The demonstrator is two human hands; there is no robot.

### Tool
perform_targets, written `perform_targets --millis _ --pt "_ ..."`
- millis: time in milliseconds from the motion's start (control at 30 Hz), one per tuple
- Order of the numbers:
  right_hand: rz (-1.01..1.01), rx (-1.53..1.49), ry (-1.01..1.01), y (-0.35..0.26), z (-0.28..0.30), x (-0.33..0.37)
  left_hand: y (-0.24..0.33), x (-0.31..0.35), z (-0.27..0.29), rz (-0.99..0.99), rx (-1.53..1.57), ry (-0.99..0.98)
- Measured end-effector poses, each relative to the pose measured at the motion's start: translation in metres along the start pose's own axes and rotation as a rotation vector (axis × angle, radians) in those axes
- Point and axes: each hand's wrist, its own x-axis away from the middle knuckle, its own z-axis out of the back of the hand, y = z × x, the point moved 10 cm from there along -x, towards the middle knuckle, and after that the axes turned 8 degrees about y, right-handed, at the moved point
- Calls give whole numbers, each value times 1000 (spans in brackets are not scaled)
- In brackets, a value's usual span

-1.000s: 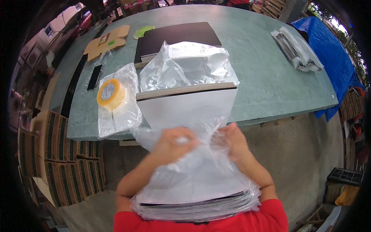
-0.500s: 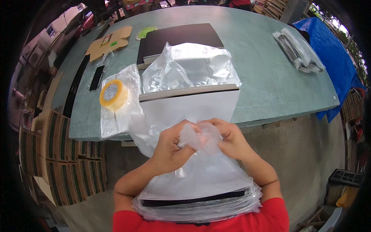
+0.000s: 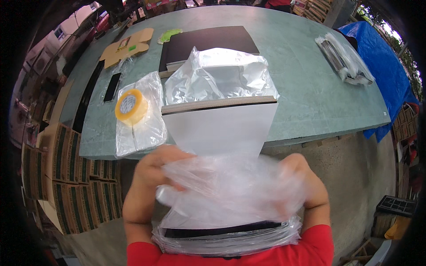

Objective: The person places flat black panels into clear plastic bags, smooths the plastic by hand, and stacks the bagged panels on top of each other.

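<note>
A thin clear plastic bag is stretched between my two hands, blurred by motion. My left hand grips its left side, with the fingertips partly behind the film. At the other side my right hand holds the plastic, its fingers smeared and partly covered. Just beyond the hands, a stack of white boards leans out at the table's near edge. Close against my red shirt lies a pile of clear plastic sleeves, with a black strip showing among them.
On the green table lie shiny plastic wrap, a black panel and a yellowish tape roll on a pack of clear bags. Wrapped items sit far right, beside a blue tarp. Cartons stand left.
My hands have moved apart from close together and come lower, toward me. The plastic, bunched between the fingers before, is now spread wide.
</note>
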Motion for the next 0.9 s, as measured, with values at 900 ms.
perform_targets --millis 900 --pt "-349 787 1711 7 112 126 21 29 81 -254 -1424 869"
